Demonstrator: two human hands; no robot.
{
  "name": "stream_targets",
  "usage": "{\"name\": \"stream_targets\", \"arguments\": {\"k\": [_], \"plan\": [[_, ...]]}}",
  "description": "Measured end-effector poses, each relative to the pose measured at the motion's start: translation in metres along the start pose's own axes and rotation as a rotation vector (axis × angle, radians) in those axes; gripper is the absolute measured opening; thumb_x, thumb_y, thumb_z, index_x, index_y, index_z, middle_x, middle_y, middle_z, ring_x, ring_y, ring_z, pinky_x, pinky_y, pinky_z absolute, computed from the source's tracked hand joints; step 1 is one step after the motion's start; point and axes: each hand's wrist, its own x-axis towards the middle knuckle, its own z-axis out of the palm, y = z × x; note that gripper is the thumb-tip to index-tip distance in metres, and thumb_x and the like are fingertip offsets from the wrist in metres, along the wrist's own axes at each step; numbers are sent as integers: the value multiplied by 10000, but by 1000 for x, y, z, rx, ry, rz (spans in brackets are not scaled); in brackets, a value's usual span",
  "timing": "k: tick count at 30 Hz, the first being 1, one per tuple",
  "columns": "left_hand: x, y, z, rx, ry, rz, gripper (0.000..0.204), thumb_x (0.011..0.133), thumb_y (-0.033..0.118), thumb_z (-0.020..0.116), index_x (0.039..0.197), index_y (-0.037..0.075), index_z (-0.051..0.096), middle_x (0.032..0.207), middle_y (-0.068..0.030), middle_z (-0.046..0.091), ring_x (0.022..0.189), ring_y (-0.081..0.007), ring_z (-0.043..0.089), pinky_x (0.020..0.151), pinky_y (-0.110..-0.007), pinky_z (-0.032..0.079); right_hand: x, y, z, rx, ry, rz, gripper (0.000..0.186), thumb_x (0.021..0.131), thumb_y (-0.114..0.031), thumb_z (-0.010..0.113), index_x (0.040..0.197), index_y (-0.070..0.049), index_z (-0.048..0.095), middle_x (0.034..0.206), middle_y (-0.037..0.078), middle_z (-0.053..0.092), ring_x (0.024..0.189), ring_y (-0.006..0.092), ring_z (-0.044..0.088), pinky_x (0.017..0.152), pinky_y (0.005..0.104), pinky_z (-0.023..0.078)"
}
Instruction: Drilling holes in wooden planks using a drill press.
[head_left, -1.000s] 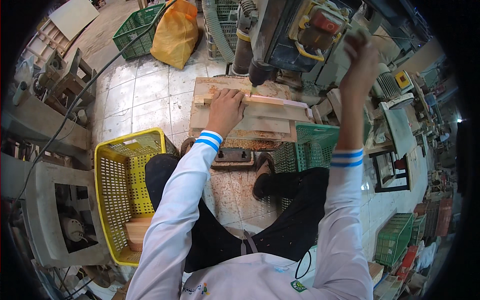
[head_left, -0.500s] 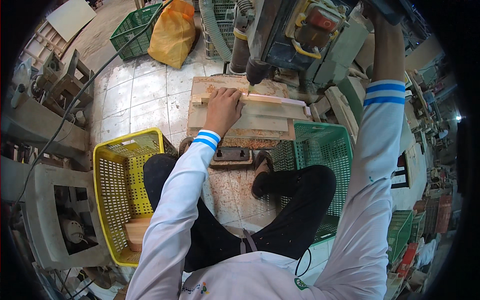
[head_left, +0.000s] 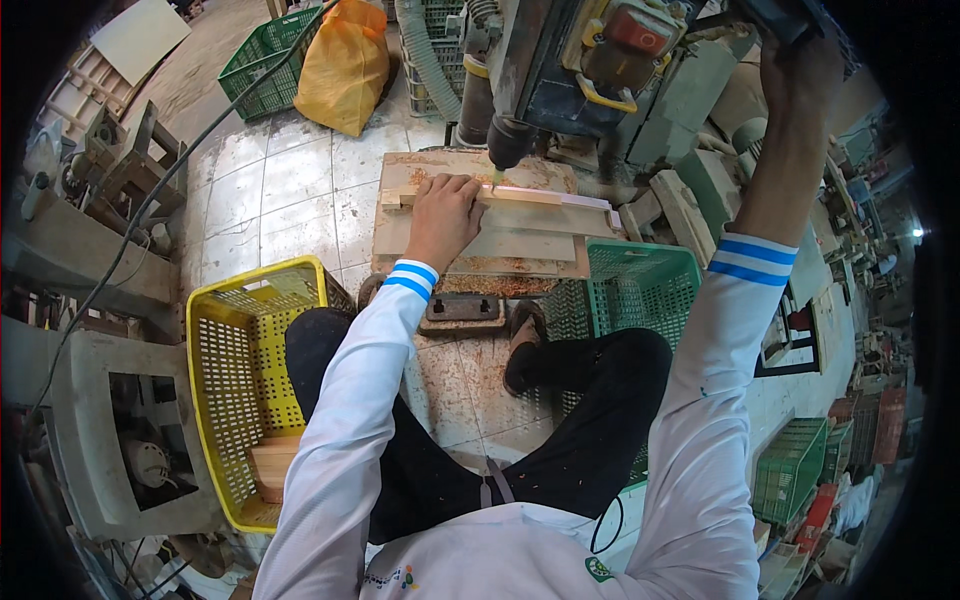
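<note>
"Looking at the work, how much can be taken as done?"

"Drilling is judged to be partway along: the wooden strip (head_left: 530,198) has been laid across the surface (head_left: 392,238), and the drill bit (head_left: 497,180) is lowered close to it, just right of the left hand (head_left: 445,215). Whether the wood has been entered cannot be told, and no finished hole can be made out. Completing the cut and freeing the strip are judged to be left."

"And the hands?"

"The strip is pinned under the left hand, its fingers bent close together over the wood. The right hand (head_left: 803,75) is raised, well apart, beside a dark handle (head_left: 775,18); whether that is grasped cannot be told."

"How does the strip look?"

"Long, narrow and pale, it is seen on both sides of the left hand, tinted pinkish toward its right end. Wood chips (head_left: 495,286) are scattered nearer the body than that hand."
</note>
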Motion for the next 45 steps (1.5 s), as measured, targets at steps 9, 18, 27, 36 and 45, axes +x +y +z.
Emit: {"name": "stream_targets", "arguments": {"k": [9,18,27,36,45], "plan": [[0,-1,1,-6,2,-7,282,828,176,691,1085,60,699,1103,-89,686,1077,-268,598,997,-399,421,0,3,-49,34,90,-65,257,967,-164,529,1118,10,643,1093,145,678,1065,265,641,994,431,490],[0,-2,1,-17,-30,-13,314,828,183,694,1114,54,680,1127,-101,678,1099,-287,595,997,-413,429,-129,-39,-74,-276,-57,29,212,988,-171,570,995,34,622,854,140,657,959,284,693,938,409,528],[1,0,0,3,-22,-9,291,846,208,697,1100,66,689,1097,-91,684,1081,-268,592,976,-402,420,-229,-2,-81,-625,-34,39,454,1059,-290,488,1340,67,493,1308,190,613,1225,271,587,1052,394,463],[1,3,-3,-8,-19,-11,303,845,226,704,1101,64,694,1094,-85,685,1069,-261,590,975,-403,414,-266,57,-111,-536,-64,-91,429,1086,-249,412,1393,43,483,1348,202,589,1237,276,585,1059,392,457],[-1,3,-3,-54,-43,-28,311,832,170,686,1110,32,695,1119,-118,678,1090,-295,588,1003,-416,413,-290,95,-122,-622,8,-19,453,1084,-269,418,1412,35,492,1336,153,591,1196,232,592,967,368,489]]}}
